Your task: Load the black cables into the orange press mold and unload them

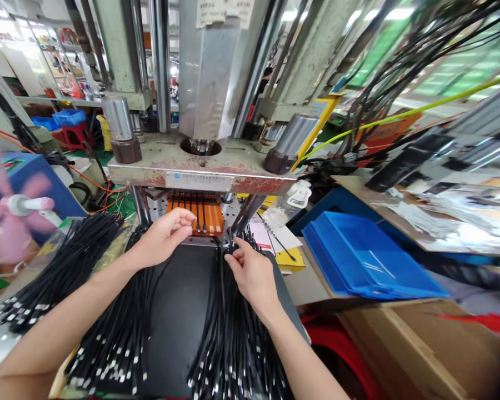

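Note:
My left hand [169, 236] is raised just left of an orange slotted fixture [212, 215] in the press. Its fingers are curled in a pinch, and what they hold, if anything, is too small to make out. Several black cables lie side by side in the fixture's slots. At the top of the right bundle of black cables [229, 333], my right hand [252, 275] is closed, thumb and fingers together on a cable. Another bundle of black cables [120, 322] with silvery connector ends lies under my left forearm.
A press [200, 178] with thick metal columns stands in front. Between the bundles lies a dark board [177, 322]. Blue trays [370, 255] and a cardboard box [433, 344] are at right. A pink fan [19, 205] spins at left, near another cable bundle [62, 272].

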`<state>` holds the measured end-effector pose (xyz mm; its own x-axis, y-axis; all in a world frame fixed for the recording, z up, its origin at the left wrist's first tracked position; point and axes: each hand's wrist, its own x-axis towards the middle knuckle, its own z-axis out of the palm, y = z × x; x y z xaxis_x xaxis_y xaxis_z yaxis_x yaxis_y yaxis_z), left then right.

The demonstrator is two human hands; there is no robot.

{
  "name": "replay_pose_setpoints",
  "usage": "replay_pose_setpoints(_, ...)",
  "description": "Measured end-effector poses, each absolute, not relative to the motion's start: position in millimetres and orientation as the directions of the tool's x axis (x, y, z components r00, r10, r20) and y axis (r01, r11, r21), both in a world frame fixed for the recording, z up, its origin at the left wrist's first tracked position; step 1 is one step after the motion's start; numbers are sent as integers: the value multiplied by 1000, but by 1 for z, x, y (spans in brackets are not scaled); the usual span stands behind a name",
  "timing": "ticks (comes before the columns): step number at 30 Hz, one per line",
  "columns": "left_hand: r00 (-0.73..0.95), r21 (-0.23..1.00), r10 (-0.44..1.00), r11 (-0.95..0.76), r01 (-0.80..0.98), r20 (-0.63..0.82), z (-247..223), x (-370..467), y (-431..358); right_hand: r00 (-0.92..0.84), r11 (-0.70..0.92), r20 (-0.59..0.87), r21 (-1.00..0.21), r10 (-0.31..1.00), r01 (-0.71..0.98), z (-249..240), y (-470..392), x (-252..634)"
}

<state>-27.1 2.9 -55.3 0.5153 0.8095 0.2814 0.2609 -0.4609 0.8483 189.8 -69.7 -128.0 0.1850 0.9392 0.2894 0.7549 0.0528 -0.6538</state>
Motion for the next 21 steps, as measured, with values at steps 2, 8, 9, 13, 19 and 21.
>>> replay_pose_setpoints(2,583,907,784,-381,182,213,-50,-10,6,162,141,311,-758,937,637,-119,-74,188)
replay_pose_setpoints(8,635,965,749,-260,19,189,-43,29,6,135,310,378,-880,916,359,-95,-75,170)
replay_pose_setpoints(9,635,966,746,-260,1,200,-42,31,5,138,326,385,-888,912,325,-93,-73,167)
replay_pose_setpoints(13,623,978,762,-210,-18,175,-36,32,5,79,388,438,-856,896,341,-94,-72,153)
replay_pose_setpoints(19,302,847,801,-530,-47,517,-32,26,23,-191,409,362,-793,912,451,-139,-79,139)
replay_pose_setpoints(21,239,735,711,-678,-18,662,-26,27,27,-214,398,335,-794,917,461,-153,-70,142)
